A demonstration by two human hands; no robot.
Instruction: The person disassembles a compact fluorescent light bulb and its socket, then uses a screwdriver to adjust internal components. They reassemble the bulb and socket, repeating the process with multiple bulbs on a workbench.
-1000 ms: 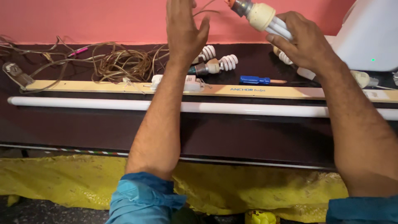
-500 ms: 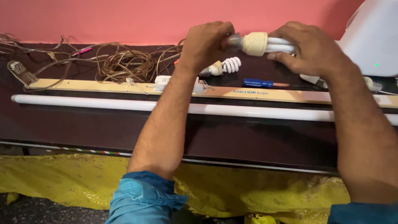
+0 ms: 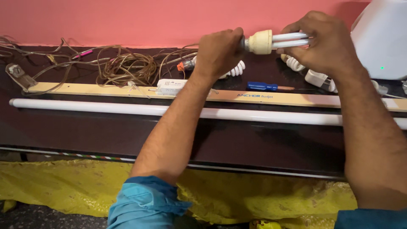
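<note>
Pink wall behind the dark counter (image 3: 127, 135): your right hand (image 3: 326, 44) clamps the lamp (image 3: 271, 41) tubes steady while your left hand (image 3: 218, 51) grips its base cap, both raised above the far edge.

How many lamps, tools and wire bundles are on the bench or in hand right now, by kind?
Compact lamps: 3, one held, one behind the left hand, one under the right hand
Tube lamp: 1
Screwdriver: 1
Wire tangle: 1
Total: 6

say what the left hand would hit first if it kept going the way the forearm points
The left hand points up and away across the table toward the pink wall. Beyond it the way looks free up to that wall, though depth is unclear.
</note>
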